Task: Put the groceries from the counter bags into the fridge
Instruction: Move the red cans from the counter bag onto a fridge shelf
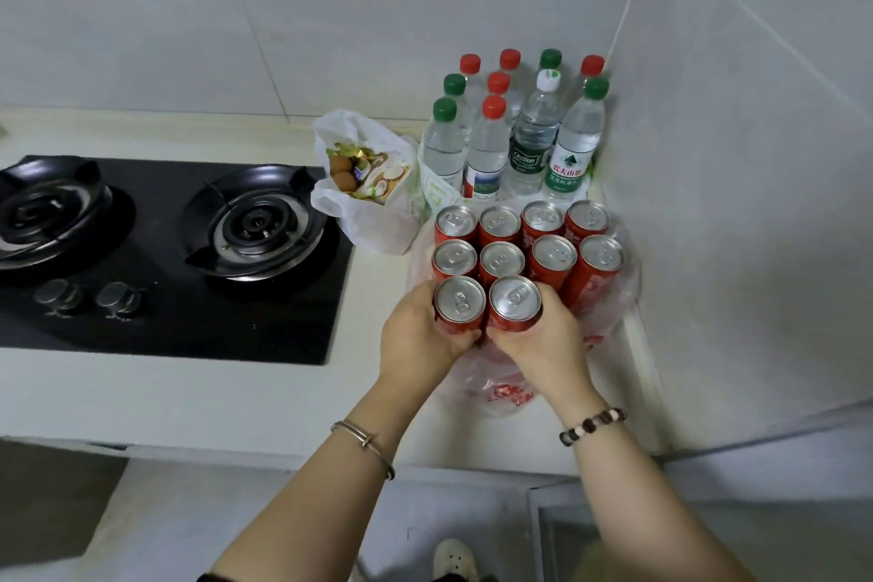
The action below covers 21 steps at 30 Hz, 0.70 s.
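Note:
Several red soda cans [524,246] stand in rows on a flattened clear plastic bag [505,388] near the counter's right corner. My left hand [420,336] grips the front left can [459,303]. My right hand [543,340] grips the front right can [514,302] beside it. Behind the cans stand several water bottles [519,132] with red, green and white caps. A white plastic bag of snacks [368,175] sits open to the left of the bottles.
A black two-burner gas hob [165,250] fills the counter's left side. The white counter [189,397] ends at a tiled wall [737,203] on the right. Below the counter edge are the floor and a light shoe [454,558].

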Each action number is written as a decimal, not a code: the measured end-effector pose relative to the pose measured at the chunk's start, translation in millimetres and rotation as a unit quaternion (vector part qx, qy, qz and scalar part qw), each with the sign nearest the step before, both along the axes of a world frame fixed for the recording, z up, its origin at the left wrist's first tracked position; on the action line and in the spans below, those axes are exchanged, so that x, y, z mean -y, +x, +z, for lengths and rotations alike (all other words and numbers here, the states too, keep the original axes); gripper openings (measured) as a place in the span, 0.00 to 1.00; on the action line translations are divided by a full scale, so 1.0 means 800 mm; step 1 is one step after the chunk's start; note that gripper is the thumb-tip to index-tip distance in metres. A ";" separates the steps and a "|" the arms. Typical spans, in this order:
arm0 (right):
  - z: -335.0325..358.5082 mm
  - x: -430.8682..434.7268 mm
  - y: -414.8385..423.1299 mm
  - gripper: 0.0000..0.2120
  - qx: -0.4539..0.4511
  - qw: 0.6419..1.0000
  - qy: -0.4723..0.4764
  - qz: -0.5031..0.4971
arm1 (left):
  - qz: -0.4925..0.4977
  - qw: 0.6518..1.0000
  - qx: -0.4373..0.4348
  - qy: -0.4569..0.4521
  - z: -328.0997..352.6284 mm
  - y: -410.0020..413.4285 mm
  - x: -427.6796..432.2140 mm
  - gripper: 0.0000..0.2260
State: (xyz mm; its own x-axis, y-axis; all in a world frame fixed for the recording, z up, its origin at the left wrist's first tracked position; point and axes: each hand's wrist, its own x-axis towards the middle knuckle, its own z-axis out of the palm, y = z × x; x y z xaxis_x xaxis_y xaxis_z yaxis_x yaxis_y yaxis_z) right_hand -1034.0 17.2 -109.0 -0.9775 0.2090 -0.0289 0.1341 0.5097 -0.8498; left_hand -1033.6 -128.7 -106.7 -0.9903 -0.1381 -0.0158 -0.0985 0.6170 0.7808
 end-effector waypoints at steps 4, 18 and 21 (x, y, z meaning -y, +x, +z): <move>0.047 -0.005 -0.003 0.23 -0.037 0.998 -0.003 0.059 | 0.026 0.996 -0.020 0.086 0.031 0.011 0.010 0.26; 0.157 0.162 0.090 0.26 -0.107 0.944 -0.119 0.288 | 0.151 0.955 -0.155 0.201 0.129 0.175 0.174 0.27; 0.166 0.227 0.138 0.25 -0.087 0.914 -0.150 0.367 | 0.212 0.939 -0.169 0.213 0.141 0.253 0.225 0.26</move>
